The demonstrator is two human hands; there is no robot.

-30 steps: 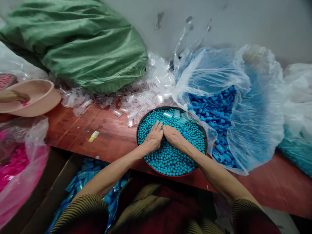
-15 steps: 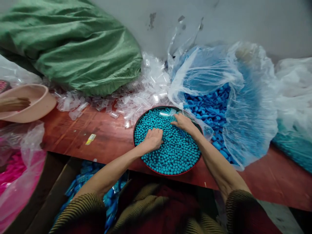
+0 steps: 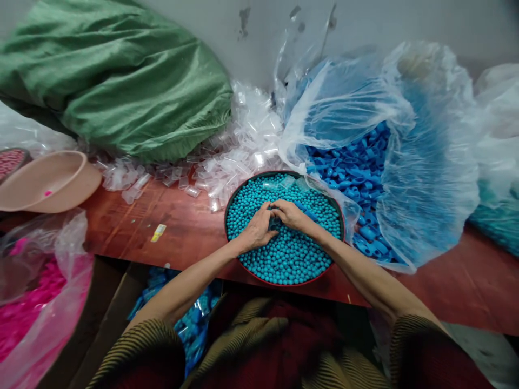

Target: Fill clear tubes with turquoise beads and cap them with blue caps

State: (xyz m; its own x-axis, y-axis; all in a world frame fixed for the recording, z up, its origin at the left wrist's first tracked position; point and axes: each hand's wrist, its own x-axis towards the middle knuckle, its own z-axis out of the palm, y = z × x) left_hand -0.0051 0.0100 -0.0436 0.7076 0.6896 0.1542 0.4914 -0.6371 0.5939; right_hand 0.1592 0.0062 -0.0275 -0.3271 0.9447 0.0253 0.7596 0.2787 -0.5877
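In the head view, my left hand (image 3: pixel 258 227) and my right hand (image 3: pixel 289 214) meet over a round dark basin (image 3: pixel 341 217) full of small turquoise beads (image 3: pixel 290 265). The fingers of both hands curl together at a small see-through piece, mostly hidden, whose kind I cannot make out. My left thumb points toward the beads below it. A clear plastic tube (image 3: pixel 270 185) lies on the beads beyond my hands. Close to my right hand, a blue plastic piece (image 3: pixel 307 211) rests on the beads.
Clear tubes (image 3: pixel 227 173) are heaped behind the basin beside a green sack (image 3: pixel 133 81). A plastic bag (image 3: pixel 430 162) of blue caps (image 3: pixel 352 167) stands right. A beige bowl (image 3: pixel 77 186) is at left, above a bag of pink pieces (image 3: pixel 32 308). The red table (image 3: pixel 121 227) has a front edge.
My right hand has come down and left from the basin's far side to meet my left hand. Another person's hand has left the beige bowl. The view has shifted slightly.
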